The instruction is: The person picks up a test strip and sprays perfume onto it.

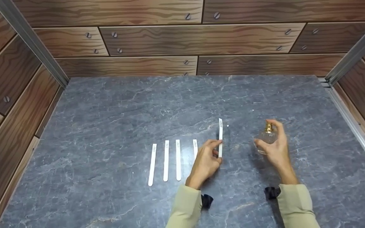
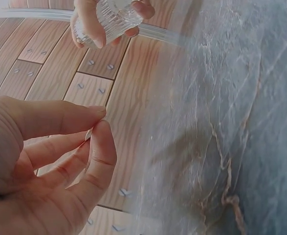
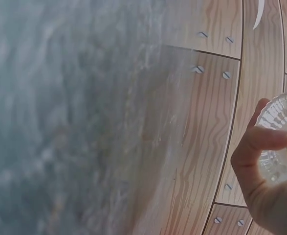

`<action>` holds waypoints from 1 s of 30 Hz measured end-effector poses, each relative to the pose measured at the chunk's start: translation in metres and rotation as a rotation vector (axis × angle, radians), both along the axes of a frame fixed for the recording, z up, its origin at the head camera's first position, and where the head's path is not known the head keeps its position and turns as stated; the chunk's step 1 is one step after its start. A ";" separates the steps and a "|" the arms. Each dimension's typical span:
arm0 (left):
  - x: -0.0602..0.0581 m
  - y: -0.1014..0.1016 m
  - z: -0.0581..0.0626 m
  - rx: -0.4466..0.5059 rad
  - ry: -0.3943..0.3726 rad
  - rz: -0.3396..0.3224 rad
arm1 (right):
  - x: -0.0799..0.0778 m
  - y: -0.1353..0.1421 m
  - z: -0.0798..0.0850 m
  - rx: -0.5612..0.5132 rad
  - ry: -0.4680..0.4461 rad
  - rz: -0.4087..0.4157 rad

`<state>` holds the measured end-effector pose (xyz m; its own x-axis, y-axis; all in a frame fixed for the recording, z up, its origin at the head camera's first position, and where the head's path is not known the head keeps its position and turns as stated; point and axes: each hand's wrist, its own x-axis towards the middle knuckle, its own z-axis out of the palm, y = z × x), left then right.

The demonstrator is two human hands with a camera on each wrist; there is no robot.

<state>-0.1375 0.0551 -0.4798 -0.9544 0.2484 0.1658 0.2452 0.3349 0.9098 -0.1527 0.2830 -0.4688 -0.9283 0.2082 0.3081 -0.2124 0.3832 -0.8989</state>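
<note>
My left hand [image 1: 204,161] pinches a white paper test strip [image 1: 220,130] that stands up above the table, its printed end uppermost. In the left wrist view the thumb and forefinger meet, and the strip is mostly hidden behind them. To the right, my right hand [image 1: 278,151] grips a clear ribbed glass perfume bottle [image 1: 267,138], index finger on its gold sprayer [image 1: 268,126]. The bottle is held off the table, facing the strip with a gap between. The right wrist view shows the ribbed bottle [image 3: 274,118] from above, partly cut off by the frame.
Several more white strips [image 1: 166,161] lie in a row on the grey marbled table [image 1: 112,110], left of my left hand; the nearest strip [image 1: 195,146] is partly covered by it. Wood-patterned walls [image 1: 157,38] and metal rails [image 1: 356,126] enclose the table.
</note>
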 end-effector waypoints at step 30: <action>0.000 0.005 0.001 -0.011 0.021 -0.025 | -0.001 -0.007 0.001 0.280 0.015 -0.186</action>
<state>-0.1374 0.0601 -0.4785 -0.9441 0.2742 0.1832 0.2730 0.3385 0.9005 -0.1534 0.2760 -0.4680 -0.8774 0.2791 0.3902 -0.1276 0.6483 -0.7506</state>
